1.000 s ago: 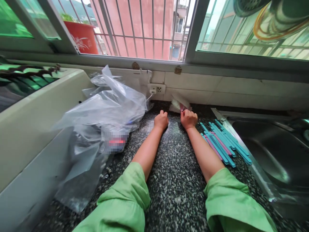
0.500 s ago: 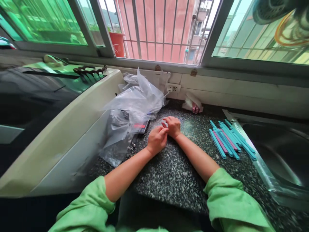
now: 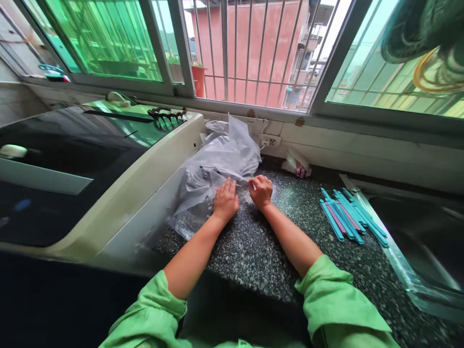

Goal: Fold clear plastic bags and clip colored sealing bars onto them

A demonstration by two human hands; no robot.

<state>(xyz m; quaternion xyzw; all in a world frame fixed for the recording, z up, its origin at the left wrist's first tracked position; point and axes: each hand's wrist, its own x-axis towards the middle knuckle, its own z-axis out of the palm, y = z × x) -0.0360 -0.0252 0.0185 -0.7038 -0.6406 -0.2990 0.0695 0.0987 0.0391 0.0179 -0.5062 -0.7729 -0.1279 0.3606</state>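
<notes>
My left hand lies palm down with its fingers stretched out, at the right edge of a crumpled clear plastic bag. What lies under its fingers is hidden. Just to the right, my right hand is closed, thumb and fingers pinched together beside a pale strip of plastic that reaches toward it. Whatever the pinch holds, if anything, is too small to make out. Farther right on the speckled counter rests a loose pile of flat turquoise and purple strips.
Against the tiled wall sits a small clear bag with pink pieces, right of a wall socket. A steel sink borders the counter on the right. A cream-edged appliance with a dark glass top stands at left, below barred windows.
My right hand has left the small bag of pink pieces and come back toward the middle. The hands met, then parted, the left moving onto the plastic bag's edge. The view has swung left.
</notes>
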